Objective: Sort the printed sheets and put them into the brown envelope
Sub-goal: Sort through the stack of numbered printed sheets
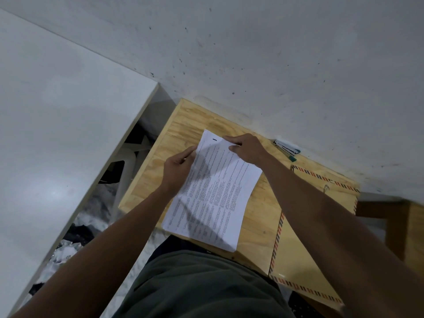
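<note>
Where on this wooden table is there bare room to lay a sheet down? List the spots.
Bare table shows at the far left corner, between the printed sheets and the wall, and in a strip between the sheets and the brown envelope. The right side is crowded: the envelope, and a stapler by the wall.

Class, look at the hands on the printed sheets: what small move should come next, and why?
Probably peel the top sheet off. The left hand pinches the far left edge of the printed sheets and the right hand pinches their far corner, so sorting appears under way. The stack lies on the wooden table, outside the brown envelope to the right.
</note>
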